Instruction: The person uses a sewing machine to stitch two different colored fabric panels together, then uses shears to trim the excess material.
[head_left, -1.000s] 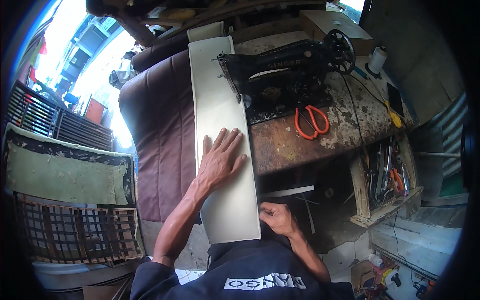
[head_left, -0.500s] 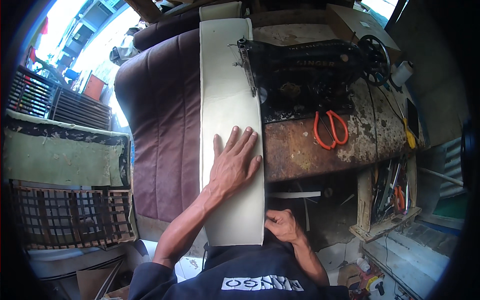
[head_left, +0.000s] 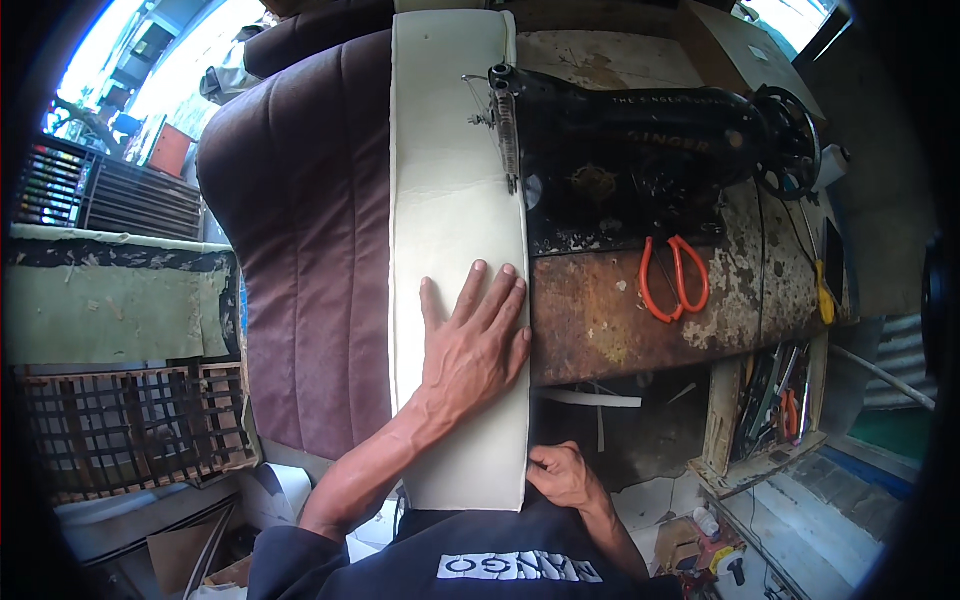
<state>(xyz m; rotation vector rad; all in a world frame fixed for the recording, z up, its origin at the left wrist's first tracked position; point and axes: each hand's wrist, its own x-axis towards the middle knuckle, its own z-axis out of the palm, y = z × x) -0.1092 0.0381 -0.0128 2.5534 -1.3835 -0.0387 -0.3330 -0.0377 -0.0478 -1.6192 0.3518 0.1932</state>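
A long cream panel (head_left: 455, 130) of padded material runs from under the sewing machine's needle area toward my body. My left hand (head_left: 475, 335) lies flat on it with the fingers spread. Close to the panel's near right edge is my right hand (head_left: 562, 472), fingers curled and pinched at that edge. The black sewing machine (head_left: 630, 150) stands to the right, its needle bar over the panel's right edge. Beneath the panel and to its left spreads a maroon padded cover (head_left: 310, 240) with stitched lines.
Orange-handled scissors (head_left: 673, 285) lie on the worn wooden table (head_left: 590, 330). An open side compartment (head_left: 775, 410) holds several tools. At the left stands a frame with woven straps (head_left: 130, 425). A white thread spool (head_left: 832, 165) sits behind the handwheel.
My view has shifted slightly, so the machine and scissors appear farther right. Both hands keep the same hold on the cream panel, which shows little movement under the machine.
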